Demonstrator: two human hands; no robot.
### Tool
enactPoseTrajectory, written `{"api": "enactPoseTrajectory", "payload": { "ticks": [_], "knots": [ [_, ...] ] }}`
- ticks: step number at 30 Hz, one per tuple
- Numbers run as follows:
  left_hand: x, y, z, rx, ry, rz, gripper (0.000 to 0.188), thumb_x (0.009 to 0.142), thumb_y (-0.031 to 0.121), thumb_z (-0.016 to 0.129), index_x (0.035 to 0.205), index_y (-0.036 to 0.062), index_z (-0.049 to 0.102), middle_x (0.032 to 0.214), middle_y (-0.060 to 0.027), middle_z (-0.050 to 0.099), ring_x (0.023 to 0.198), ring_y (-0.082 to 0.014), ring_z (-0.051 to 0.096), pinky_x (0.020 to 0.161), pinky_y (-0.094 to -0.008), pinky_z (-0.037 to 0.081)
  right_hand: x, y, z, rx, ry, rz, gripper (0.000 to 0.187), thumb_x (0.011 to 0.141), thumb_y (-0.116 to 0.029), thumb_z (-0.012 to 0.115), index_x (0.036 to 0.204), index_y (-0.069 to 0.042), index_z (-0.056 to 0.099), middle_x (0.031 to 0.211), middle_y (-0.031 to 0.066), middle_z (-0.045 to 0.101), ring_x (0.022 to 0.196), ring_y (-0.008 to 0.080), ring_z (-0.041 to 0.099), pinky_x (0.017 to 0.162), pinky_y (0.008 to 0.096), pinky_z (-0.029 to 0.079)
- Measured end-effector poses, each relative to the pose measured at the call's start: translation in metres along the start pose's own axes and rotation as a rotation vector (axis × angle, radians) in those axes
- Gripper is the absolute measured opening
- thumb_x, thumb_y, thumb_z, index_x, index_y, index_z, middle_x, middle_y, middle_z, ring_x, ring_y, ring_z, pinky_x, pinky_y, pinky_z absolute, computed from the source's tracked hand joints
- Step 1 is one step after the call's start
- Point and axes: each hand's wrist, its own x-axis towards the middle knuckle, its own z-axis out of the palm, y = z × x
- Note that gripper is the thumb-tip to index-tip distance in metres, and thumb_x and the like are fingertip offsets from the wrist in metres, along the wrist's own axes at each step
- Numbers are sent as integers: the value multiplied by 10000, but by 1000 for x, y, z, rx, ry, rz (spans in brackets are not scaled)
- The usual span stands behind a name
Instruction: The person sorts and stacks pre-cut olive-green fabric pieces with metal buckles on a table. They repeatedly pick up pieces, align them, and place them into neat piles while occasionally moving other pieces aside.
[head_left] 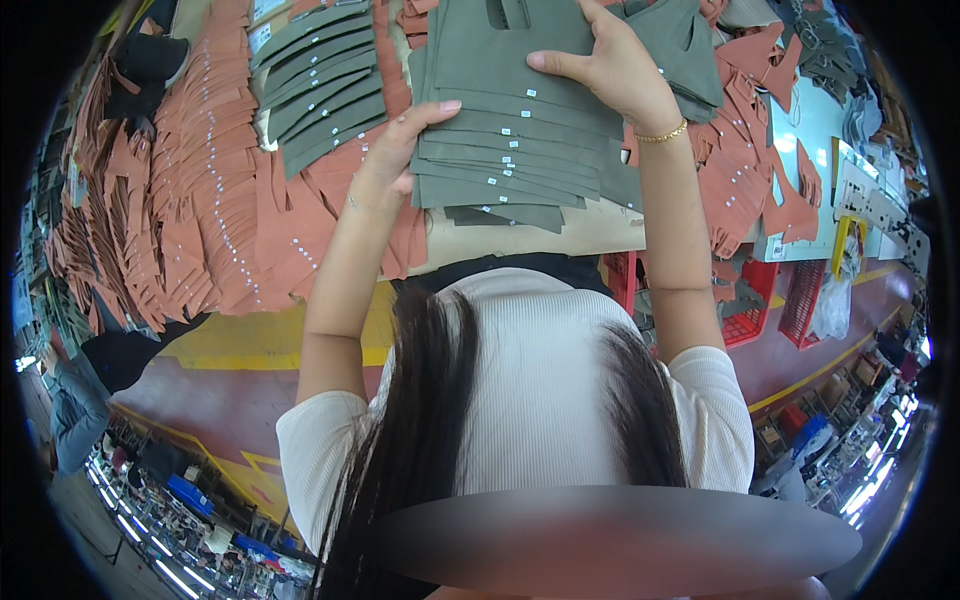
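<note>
Stack of olive fabric pieces (515, 130) mid-bench, fanned. Left hand (395, 150) grips its left edge, right hand (605, 65) pinches the top far piece. Orange pieces (200, 200) left, more right. Risk: the fanned stack could slide apart if the grip loosens.

The person wears a white, finely ribbed knit top (545, 380) with short sleeves; the sleeve hems end on the upper arms, one at about eight o'clock and the other at about four o'clock from the middle of the view. Long, dark, straight hair (420, 420) falls in two loose hanks over the front of the top, the thicker hank on the left side and a thinner one on the right. A thin gold chain bracelet (662, 133) circles the right wrist, toward one o'clock. A very fine, pale band (362, 205) crosses the left wrist, toward eleven o'clock. Both forearms are bare.
</note>
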Motion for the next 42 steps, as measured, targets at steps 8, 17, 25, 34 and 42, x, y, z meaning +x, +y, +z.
{"api": "enactPoseTrajectory", "payload": {
  "ticks": [8,17,25,34,42],
  "knots": [
    [2,6,-5,-57,-11,-12,403,892,169,635,1185,-101,570,1059,-214,681,889,-274,722,772,-382,624,4,-4,5,358,19,69,621,782,20,736,1352,48,492,1231,105,632,1124,189,586,1007,318,450],
    [11,5,-13,-117,-70,-74,388,923,202,648,1195,-69,590,1097,-179,692,942,-247,711,823,-377,604,5,12,1,323,26,56,634,787,26,720,1369,22,469,1262,150,609,1174,245,576,1031,348,438],
    [26,4,-11,-4,82,-148,415,935,239,642,1230,-48,588,1133,-164,687,983,-251,699,876,-380,576,17,48,9,572,-148,218,700,847,-62,750,1437,25,383,1311,121,580,1213,188,543,1047,329,434],
    [105,116,-11,210,10,16,418,949,236,637,1253,-45,573,1179,-154,670,994,-242,695,888,-382,581,146,54,-18,578,-208,106,732,842,-90,755,1450,22,362,1309,117,579,1152,194,587,996,341,483],
    [186,122,-55,781,443,208,517,917,45,586,1394,-68,420,1338,-237,555,1223,-310,569,1010,-406,473,227,111,37,318,-204,240,718,804,-105,778,1425,-10,431,1306,138,589,1166,223,576,987,340,481]
  ]
}}
